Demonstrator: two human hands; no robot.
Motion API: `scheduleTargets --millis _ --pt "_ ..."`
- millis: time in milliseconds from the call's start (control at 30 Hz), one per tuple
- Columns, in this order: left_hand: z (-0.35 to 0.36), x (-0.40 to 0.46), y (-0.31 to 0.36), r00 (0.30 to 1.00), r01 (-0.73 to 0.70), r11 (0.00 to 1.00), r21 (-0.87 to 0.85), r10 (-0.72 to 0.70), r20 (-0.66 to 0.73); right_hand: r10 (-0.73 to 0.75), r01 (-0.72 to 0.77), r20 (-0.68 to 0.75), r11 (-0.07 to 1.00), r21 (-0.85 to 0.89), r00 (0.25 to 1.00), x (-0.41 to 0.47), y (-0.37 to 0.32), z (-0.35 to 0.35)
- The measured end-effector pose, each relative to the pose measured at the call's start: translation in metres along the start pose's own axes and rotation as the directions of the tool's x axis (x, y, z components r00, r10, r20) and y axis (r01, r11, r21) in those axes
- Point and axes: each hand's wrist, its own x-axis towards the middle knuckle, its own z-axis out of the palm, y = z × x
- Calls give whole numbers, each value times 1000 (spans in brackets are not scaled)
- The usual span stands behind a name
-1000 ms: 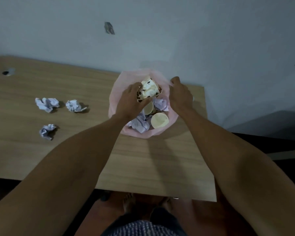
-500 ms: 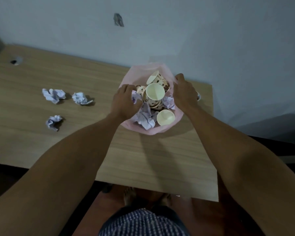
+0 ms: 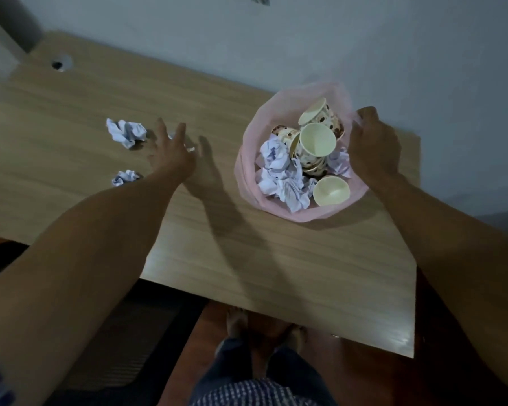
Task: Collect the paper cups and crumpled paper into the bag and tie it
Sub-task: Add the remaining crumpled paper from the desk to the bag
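Head-camera view over a pale wood-grain table (image 3: 276,259) set against a grey wall, with the collection partly done. A translucent pink plastic bag (image 3: 248,148) stands open at the far right of the tabletop and already holds several cream paper cups with brown dots (image 3: 317,140) and wads of crumpled white paper. The right hand (image 3: 374,145) rests at the bag's right rim, fingers curled over the film and apparently pinching it to keep the mouth open. The left hand (image 3: 170,150) is out over the table to the left of the bag, empty, fingers spread and pointing away from the body. Loose paper remains outside the bag: a larger crumpled white paper ball (image 3: 126,132) lies just beyond and to the left of the left fingertips, a smaller crumpled paper ball (image 3: 125,177) lies just left of the left wrist, and a white scrap partly hidden under the left fingers (image 3: 189,148) may be a third piece, though too little of it shows to be sure. No cup is visible outside the bag. All loose paper lies to the left of the bag, well apart from the right hand and within the left hand's reach, so the left hand is judged the one to gather it and carry it rightward across the table to the bag mouth. The wads are roughly round, with no clear long axis, so a grasp from above should serve from any direction. Tying is not yet begun
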Motion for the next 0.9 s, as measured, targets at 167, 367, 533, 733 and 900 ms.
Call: scheduleTargets --millis 167,367,533,733,900 --pt "19 10 -10 998 -24 995 -99 18 -54 -14 14 9 1000 -24 1000 -6 2 0" --pt "-3 -22 45 900 -377 844 -381 237 -366 41 -40 54 999 -26 998 -9 -11 -9" --pt "-17 -42 121 769 -637 626 -449 484 -417 82 -82 41 996 -19 996 -7 -20 -18" --pt "13 -32 155 838 -530 825 -195 473 -273 58 -58 33 998 -9 998 -6 -13 -18" --pt "31 -28 132 860 -496 853 -159 458 -227 45 -45 29 999 2 999 -7 -6 -11"
